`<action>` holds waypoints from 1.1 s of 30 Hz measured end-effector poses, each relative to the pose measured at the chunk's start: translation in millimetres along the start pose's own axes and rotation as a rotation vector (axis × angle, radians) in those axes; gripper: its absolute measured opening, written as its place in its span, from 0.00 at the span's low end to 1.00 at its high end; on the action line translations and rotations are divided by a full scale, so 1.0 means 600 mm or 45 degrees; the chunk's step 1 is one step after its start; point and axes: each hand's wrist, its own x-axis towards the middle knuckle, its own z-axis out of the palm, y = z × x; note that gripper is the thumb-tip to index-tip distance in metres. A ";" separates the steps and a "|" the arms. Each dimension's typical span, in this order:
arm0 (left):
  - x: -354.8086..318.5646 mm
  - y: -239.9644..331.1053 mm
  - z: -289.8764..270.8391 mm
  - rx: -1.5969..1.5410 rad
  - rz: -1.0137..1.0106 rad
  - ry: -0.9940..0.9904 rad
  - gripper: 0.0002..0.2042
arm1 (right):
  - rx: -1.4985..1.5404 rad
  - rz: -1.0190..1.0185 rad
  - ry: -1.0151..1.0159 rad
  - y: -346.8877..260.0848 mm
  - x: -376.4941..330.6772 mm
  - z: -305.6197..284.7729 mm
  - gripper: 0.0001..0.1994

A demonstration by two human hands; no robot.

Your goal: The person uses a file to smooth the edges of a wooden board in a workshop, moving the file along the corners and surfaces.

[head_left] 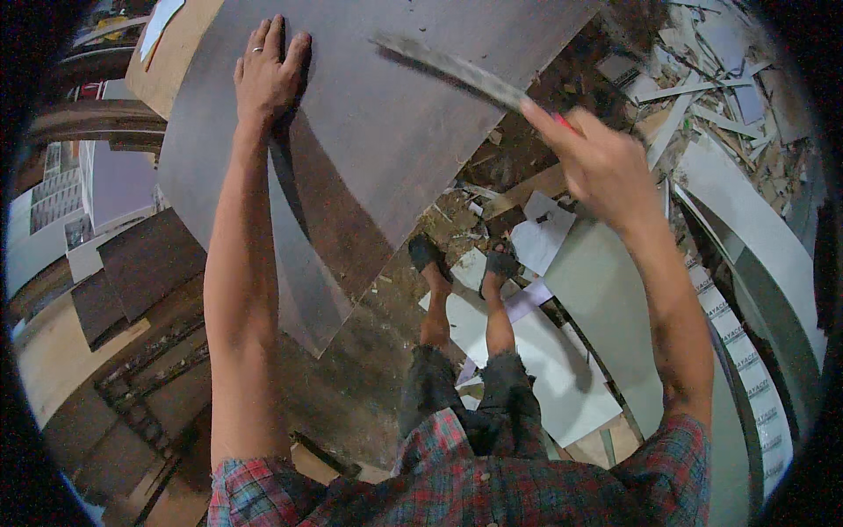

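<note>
A large grey-brown board [439,114] lies across the work surface in front of me. My left hand [270,75] rests on its top face, fingers stretched out, a ring on one of them. At the board's right edge, my right hand [601,158] is wrapped round a long, flat grey tool with a red grip [448,68]. The tool reaches left over the board; motion blurs it, so its exact kind and whether it touches the board cannot be told.
A light wooden sheet [167,53] sticks out at the board's far left. Stacked dark panels [154,259] stand at left. Scrap strips [702,97] litter the floor at far right. White offcuts [553,373] and a pale green panel [597,290] lie around my feet.
</note>
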 end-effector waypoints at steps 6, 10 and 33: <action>-0.012 0.006 -0.007 0.005 -0.027 -0.008 0.35 | 0.096 0.062 -0.025 0.003 -0.136 -0.017 0.33; 0.005 0.000 0.012 -0.012 0.004 -0.038 0.35 | 0.004 0.004 0.077 0.053 0.001 -0.004 0.35; -0.004 -0.002 0.000 0.021 -0.042 -0.077 0.34 | 0.006 0.086 0.011 0.090 -0.063 -0.019 0.30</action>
